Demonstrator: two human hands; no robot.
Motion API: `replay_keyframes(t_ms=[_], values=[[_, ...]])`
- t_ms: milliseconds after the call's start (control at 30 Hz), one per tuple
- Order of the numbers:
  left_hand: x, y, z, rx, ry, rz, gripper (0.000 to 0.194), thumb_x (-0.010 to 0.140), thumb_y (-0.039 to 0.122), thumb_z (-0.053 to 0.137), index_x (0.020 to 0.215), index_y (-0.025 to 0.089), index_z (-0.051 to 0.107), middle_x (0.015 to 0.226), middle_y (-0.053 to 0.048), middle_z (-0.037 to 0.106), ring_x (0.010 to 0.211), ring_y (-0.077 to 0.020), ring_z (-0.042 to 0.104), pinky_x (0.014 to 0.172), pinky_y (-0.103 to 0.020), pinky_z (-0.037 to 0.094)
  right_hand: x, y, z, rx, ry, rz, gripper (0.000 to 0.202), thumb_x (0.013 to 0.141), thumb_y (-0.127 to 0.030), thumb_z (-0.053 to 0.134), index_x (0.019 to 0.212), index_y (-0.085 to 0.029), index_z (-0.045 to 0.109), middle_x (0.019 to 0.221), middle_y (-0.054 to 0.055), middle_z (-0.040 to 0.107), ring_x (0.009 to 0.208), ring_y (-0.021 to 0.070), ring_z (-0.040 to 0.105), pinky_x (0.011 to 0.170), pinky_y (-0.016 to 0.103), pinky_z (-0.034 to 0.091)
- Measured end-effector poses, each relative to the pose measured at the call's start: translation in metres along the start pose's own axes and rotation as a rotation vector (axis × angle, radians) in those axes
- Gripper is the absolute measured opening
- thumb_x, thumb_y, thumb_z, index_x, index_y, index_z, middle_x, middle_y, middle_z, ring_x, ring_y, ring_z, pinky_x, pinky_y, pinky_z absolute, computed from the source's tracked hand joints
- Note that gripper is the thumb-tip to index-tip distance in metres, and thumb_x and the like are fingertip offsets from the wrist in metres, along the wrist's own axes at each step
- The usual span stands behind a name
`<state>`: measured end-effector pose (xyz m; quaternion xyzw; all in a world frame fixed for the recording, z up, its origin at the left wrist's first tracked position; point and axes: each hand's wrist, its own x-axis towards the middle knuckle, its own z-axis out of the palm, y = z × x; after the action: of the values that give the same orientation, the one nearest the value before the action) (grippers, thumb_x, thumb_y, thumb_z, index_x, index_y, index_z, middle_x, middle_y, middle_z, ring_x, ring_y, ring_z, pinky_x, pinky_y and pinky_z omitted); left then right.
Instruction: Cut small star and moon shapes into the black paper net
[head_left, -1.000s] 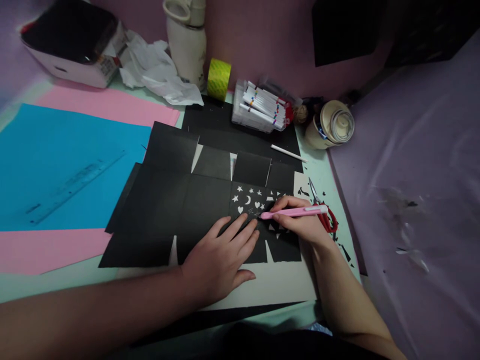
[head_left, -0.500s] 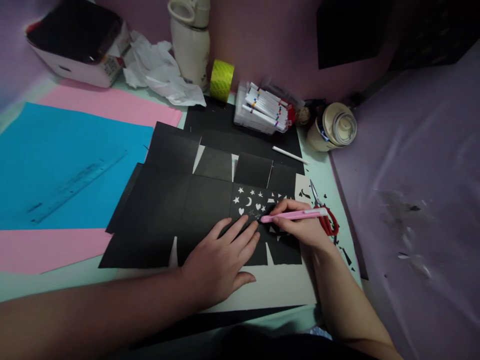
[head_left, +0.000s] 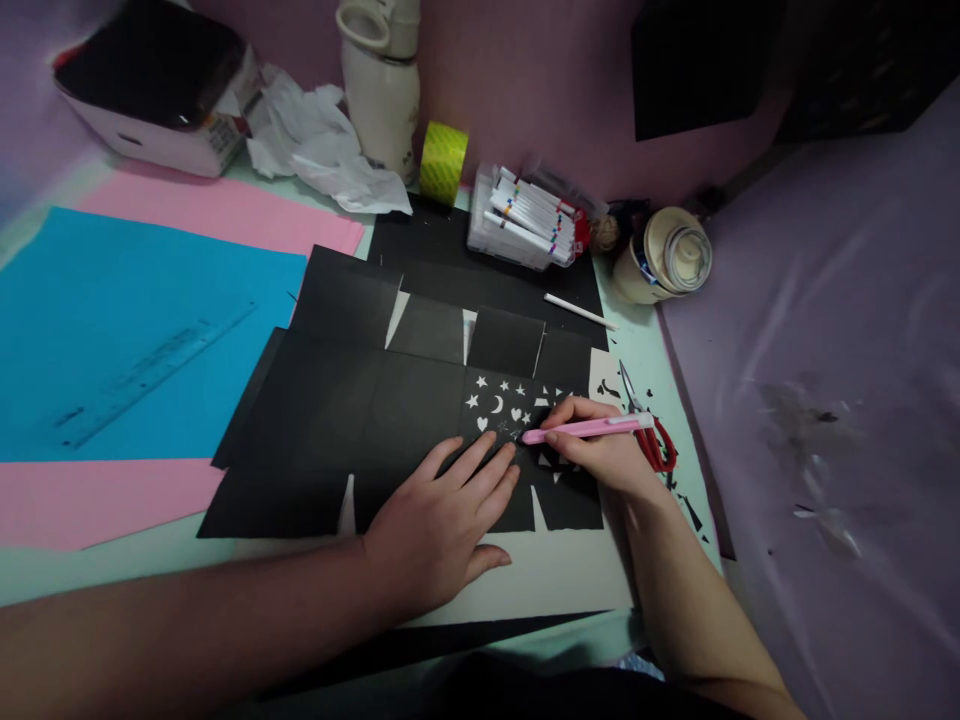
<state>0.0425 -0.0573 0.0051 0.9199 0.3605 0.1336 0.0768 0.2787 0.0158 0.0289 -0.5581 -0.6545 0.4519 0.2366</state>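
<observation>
A large black sheet (head_left: 315,400) with slits and flaps lies in front of me. Stars, hearts and a moon are cut out of one panel, and small angular shapes out of the panel to its right. My left hand (head_left: 442,520) rests flat on the sheet's lower part, fingers spread, just below the star cut-outs. Pinched in my right hand (head_left: 592,440) is a pink pen-like cutter (head_left: 600,428). Its tip touches the black sheet beside my left fingertips, near faint star outlines. My right hand hides part of the right panel.
Red-handled scissors (head_left: 656,445) and black scraps lie at the right. Behind are a marker box (head_left: 510,230), yellow tape roll (head_left: 444,163), white bottle (head_left: 382,100) and cream container (head_left: 664,260). Blue paper (head_left: 135,300) with a clear ruler (head_left: 165,370) is at the left.
</observation>
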Motion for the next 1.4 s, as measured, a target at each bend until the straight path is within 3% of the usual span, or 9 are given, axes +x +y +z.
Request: replay_keyframes(t_ms=[1400], values=[[0.0001,0.0001,0.0015,-0.015,-0.002,0.003,0.070,0.089,0.065,0.048,0.138,0.016,0.049,0.151,-0.007,0.044,0.140,-0.0279,0.032,0.111,-0.045,0.019,-0.0009,0.0001,0.0023,0.019,-0.017,-0.022,0.009,0.077,-0.027,0.071,0.076,-0.019,0.065,0.069,0.000,0.068,0.059,0.0115,0.060,0.052,0.022,0.046]])
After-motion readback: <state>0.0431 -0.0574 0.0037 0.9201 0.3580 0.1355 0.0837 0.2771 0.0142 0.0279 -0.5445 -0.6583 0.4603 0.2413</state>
